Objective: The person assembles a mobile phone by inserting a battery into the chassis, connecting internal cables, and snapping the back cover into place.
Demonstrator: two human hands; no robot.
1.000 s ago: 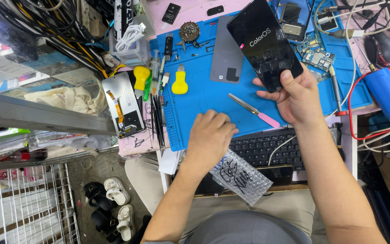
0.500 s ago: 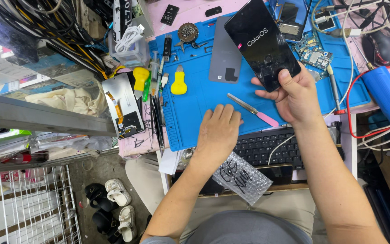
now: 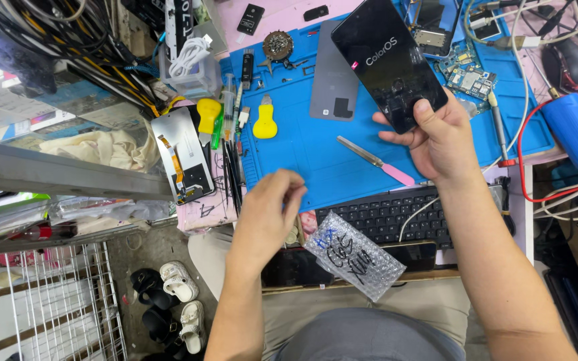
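Observation:
My right hand (image 3: 436, 137) holds a black smartphone (image 3: 386, 60) by its lower end, screen up and lit, tilted above the blue work mat (image 3: 309, 150). My left hand (image 3: 269, 214) hovers over the mat's near left edge with fingers loosely curled and pinched together; I cannot tell if something small is between them. A grey phone back cover (image 3: 334, 80) lies on the mat beyond it. Pink-handled tweezers (image 3: 376, 160) lie between my two hands.
A yellow pry tool (image 3: 264, 124), a removed screen panel (image 3: 183, 157), screwdrivers and circuit boards (image 3: 468, 80) sit around the mat. A black keyboard (image 3: 386, 217) and a bubble-wrap bag (image 3: 354, 255) lie near me. A blue cylinder (image 3: 576, 134) and cables crowd the right.
My left hand has lifted off the mat and drawn back toward me and to the left, its fingers now curled. My right hand keeps the phone held up, nearly unmoved.

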